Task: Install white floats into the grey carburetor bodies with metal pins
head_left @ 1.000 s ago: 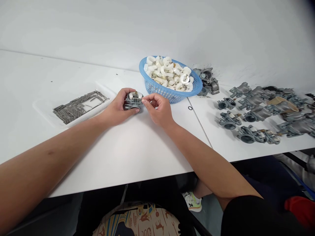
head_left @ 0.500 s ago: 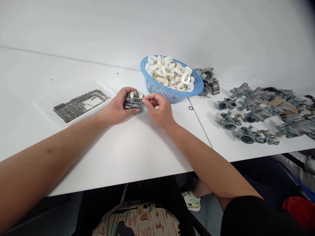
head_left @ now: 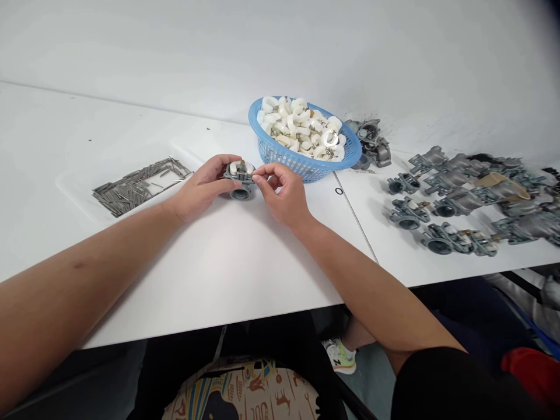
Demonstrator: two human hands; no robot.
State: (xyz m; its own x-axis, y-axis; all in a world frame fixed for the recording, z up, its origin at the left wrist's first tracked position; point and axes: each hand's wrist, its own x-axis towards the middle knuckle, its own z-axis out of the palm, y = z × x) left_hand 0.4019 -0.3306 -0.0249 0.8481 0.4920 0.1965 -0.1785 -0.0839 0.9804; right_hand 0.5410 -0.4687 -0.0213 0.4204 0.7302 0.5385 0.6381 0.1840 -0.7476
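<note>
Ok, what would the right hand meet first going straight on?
The carburetor held in the left hand; the fingertips of the right hand sit almost at its edge, though depth is unclear.

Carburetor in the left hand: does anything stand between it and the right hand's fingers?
Nothing visible does. The right hand has its fingertips right at the edge of the carburetor, which the left hand holds. The blue basket sits beyond them, not between.

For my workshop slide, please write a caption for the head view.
Left hand holds a grey metal carburettor, right hand pinching its side, beside a blue plastic basket of white floats.
</note>
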